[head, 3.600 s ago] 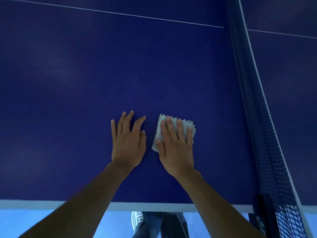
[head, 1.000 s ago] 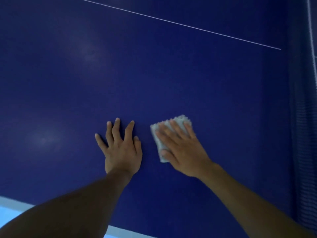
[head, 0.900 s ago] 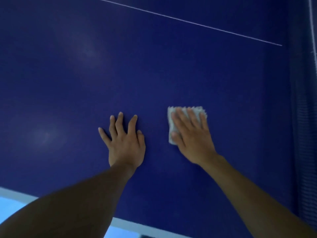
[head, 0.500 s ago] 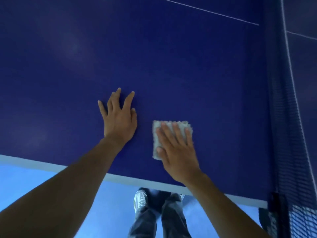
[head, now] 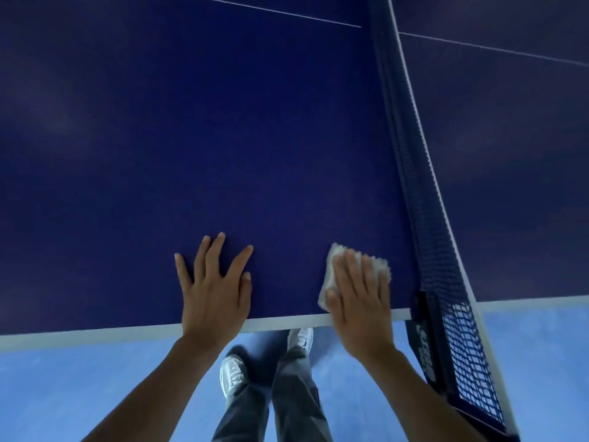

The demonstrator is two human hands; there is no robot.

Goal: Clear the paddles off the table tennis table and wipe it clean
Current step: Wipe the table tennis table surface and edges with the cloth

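The dark blue table tennis table [head: 223, 138] fills most of the view, with its white side edge [head: 95, 332] near me. My right hand [head: 360, 301] presses flat on a folded white cloth [head: 331, 266] at the near edge, close to the net. Only the cloth's far and left parts show past my fingers. My left hand [head: 213, 285] lies flat on the table with fingers spread, holding nothing, about a hand's width left of the cloth. No paddle is in view.
The dark net [head: 414, 173] runs up the right side, with its clamp post [head: 424, 330] at the table edge just right of the cloth. Below the edge are the light blue floor [head: 63, 393] and my legs and white shoes [head: 232, 378].
My right hand slid the cloth right and toward me, to the table's near edge by the net. The left hand also drew back to the edge. The view has tilted down.
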